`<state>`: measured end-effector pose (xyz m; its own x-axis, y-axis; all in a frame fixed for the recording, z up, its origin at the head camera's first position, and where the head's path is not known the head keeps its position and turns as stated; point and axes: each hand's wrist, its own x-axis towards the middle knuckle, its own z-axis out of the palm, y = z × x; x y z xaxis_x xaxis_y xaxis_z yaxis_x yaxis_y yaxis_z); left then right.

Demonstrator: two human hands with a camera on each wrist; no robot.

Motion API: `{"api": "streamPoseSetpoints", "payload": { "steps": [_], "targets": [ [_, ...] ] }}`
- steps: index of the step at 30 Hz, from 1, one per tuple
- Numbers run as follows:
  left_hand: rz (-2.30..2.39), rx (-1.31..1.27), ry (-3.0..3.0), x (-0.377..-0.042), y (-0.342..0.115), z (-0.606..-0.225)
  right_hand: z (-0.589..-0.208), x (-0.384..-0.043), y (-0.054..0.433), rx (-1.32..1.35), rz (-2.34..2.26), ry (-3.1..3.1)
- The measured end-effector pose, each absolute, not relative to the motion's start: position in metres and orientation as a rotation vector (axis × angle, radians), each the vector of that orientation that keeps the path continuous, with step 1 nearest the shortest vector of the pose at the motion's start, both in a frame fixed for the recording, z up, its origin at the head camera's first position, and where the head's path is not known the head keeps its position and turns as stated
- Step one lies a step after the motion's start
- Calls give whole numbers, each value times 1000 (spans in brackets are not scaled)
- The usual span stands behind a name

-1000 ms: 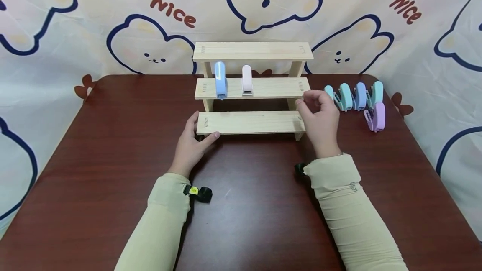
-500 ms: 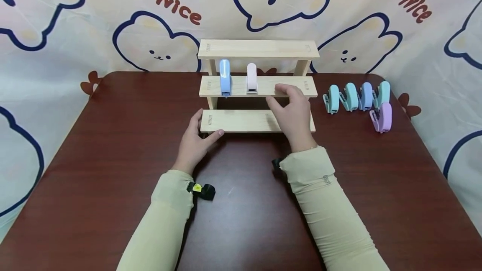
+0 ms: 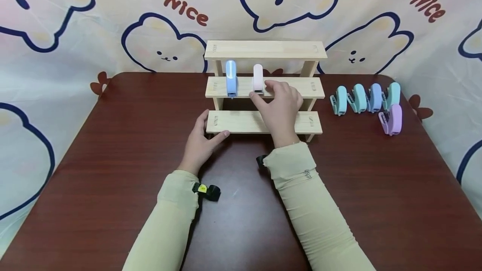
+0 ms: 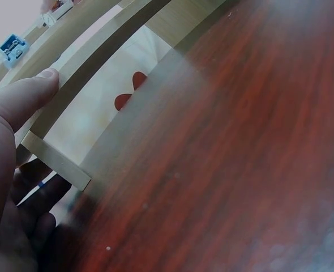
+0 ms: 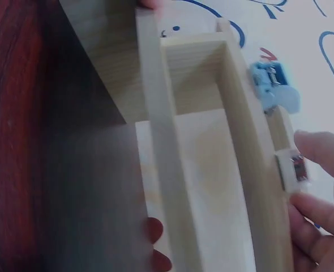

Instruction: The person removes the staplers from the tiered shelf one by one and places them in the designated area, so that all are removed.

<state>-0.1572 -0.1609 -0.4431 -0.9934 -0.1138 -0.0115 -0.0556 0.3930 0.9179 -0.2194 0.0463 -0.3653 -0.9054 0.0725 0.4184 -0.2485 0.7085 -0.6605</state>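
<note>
A light wooden three-tier shelf [image 3: 233, 125] stands on the dark table. My left hand [image 3: 198, 144] grips its lowest board at the left end, thumb over the front edge and fingers round the side. A blue mini stapler [image 3: 231, 79] and a white mini stapler [image 3: 257, 77] stand upright on the middle board, the blue one further left. Over that board, my right hand [image 3: 281, 110] has thumb and fingers on either side of the white stapler; a small gap shows by the thumb in the right wrist view, where the white stapler [image 5: 292, 171] appears end-on.
Several more mini staplers stand at the table's right: turquoise ones [image 3: 358, 98], a blue one [image 3: 374, 98] and, in front, a purple one [image 3: 393, 119]. A cloth with cartoon prints [image 3: 94, 45] hangs close behind the table [image 3: 113, 170].
My right hand has moved left from the shelf's right end to the white stapler. My left hand has kept its grip on the lowest board. The head view has shifted slightly.
</note>
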Motion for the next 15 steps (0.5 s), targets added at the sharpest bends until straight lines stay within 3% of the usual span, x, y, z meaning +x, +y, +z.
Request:
{"api": "streamPoseSetpoints", "payload": {
  "steps": [15],
  "targets": [
    [-1688, 151, -2572, -158, -162, -444, -375, -221, 49, 95, 1140, -2299]
  ]
}}
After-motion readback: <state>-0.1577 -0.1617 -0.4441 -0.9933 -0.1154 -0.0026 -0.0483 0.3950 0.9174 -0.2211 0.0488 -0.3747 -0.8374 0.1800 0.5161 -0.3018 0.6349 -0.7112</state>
